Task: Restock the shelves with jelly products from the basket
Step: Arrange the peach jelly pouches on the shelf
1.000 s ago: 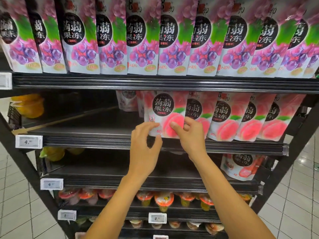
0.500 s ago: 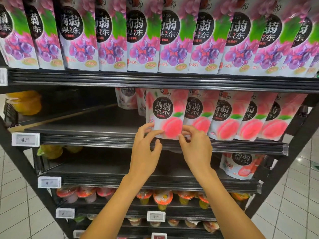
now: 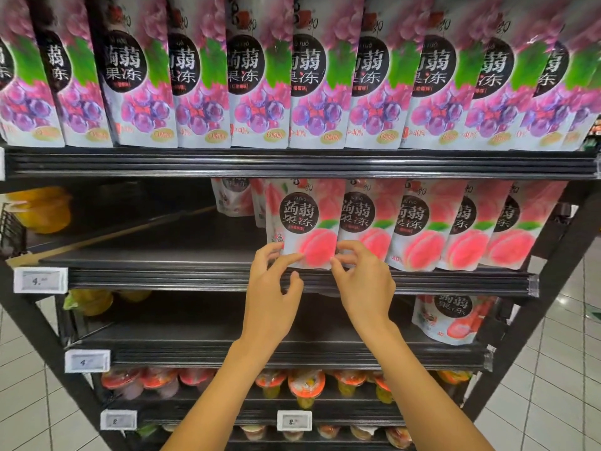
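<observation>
The peach jelly pouch [image 3: 302, 222] had been settled upright on the shelf [image 3: 162, 278]. The grip of the left hand [image 3: 270, 294] and right hand [image 3: 367, 288] was released to fingertip touches, and placement was judged nearly done.

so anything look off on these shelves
Yes. The peach row fills only the right half of its shelf, and a few pouches sit pushed back behind its left end. Below, one red pouch stands alone at the far right.
</observation>
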A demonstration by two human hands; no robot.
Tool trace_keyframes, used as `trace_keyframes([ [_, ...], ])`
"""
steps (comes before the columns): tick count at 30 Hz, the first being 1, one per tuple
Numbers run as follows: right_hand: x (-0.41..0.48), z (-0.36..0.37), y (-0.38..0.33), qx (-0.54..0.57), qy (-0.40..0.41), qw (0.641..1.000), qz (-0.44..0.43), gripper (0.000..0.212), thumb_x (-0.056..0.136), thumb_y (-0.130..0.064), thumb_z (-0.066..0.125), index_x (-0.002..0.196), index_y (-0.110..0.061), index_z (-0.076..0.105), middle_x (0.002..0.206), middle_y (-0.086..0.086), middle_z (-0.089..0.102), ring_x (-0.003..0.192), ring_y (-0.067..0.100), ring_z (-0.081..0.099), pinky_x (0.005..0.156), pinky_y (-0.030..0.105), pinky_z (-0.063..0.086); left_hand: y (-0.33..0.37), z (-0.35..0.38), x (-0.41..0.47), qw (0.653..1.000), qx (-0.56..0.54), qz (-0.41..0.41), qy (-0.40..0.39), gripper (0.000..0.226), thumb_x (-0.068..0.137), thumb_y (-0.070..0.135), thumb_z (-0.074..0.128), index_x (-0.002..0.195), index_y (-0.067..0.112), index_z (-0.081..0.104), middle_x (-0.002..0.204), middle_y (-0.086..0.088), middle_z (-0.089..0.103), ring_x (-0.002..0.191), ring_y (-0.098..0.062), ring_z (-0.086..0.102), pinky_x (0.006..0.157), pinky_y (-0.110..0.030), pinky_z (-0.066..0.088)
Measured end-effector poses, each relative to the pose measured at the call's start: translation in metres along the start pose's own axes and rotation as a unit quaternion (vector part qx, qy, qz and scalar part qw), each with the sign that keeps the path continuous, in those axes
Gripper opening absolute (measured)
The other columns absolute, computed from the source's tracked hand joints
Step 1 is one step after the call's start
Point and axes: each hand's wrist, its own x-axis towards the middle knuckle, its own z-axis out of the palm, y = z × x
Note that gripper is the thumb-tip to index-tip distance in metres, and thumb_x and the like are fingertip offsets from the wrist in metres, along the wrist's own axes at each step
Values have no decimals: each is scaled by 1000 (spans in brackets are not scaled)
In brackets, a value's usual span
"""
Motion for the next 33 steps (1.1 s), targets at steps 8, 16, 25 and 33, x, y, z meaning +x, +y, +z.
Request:
trace_keyframes([
  [8, 2, -9, 13, 11, 21, 999, 33, 16, 89, -31, 66, 105, -34, 62, 84, -20, 72, 77, 8, 68, 69, 28, 46, 10, 12, -1, 1000, -8, 0, -21, 33, 91, 9, 60, 118, 27, 68, 137, 11, 40, 127, 0, 38, 95, 5, 24],
  [16, 0, -13, 18, 10, 25, 999, 27, 15, 90, -32, 67, 104, -35, 63, 86, -19, 73, 74, 5, 68, 72, 31, 52, 9, 13, -1, 1000, -5, 7, -12, 32, 91, 8, 60, 116, 27, 66, 135, 10, 44, 125, 7, 39, 97, 3, 24],
  [25, 3, -19, 27, 42, 102, 994, 26, 17, 90, -38, 62, 106, -34, 58, 75, -23, 60, 70, 6, 61, 56, 21, 33, 10, 11, -2, 1000, 4, 2, -8, 33, 91, 9, 60, 115, 30, 64, 133, 10, 45, 123, 5, 40, 98, 5, 22],
  [33, 16, -28, 46, 27, 151, 984, 90, 25, 93, -44, 56, 114, -33, 63, 59, -16, 64, 74, 9, 57, 58, 25, 23, 14, 15, -2, 1000, 22, 2, -9, 31, 91, 8, 60, 117, 23, 67, 137, 9, 43, 127, -2, 39, 89, 7, 26],
])
